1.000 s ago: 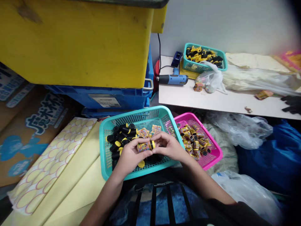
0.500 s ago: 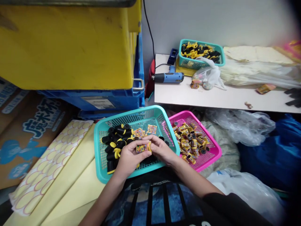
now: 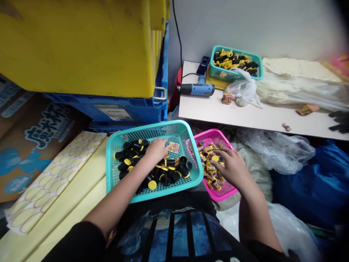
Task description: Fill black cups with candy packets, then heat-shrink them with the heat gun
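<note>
I have the right hand [image 3: 231,167] spread over wrapped containers [image 3: 215,183] in the pink basket [image 3: 215,131]; the left hand [image 3: 156,152] is at a printed label [image 3: 175,147] in the turquoise basket [image 3: 108,171], pinch unclear. Separate baskets presumably keep black containers [image 3: 170,162] apart.

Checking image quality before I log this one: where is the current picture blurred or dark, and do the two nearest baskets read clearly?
Head view, centre: turquoise basket and pink basket read clearly in soft light; head view, right edge: a pink item is blurred, the upper corner nearly black; head view, lower right: the blue bundle is dim.
</note>
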